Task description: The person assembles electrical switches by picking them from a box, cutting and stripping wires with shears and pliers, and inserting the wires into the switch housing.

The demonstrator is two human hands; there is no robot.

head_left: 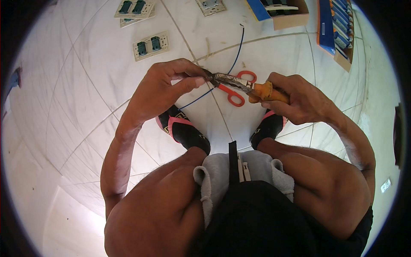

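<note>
The right hand (299, 96) clasps orange-handled pliers (234, 81), seemingly working them beside the left hand (165, 88), whose hold I can't make out; steadiness seems needed next.

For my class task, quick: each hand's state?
Left hand: closed in a pinch at the pliers' tip; anything held cannot be told.
Right hand: closed, holding the pliers by their handles.

Ahead left on the white tiled floor (102, 81), a cream rectangular plastic plate (148, 46) sits, more stacked behind; ahead right, blue-and-tan cardboard boxes (292, 21). Between, nearer: orange-handled metal pliers (257, 88) crossing over red-handled scissors (230, 91), thin blue wire (237, 52) passing behind!
</note>
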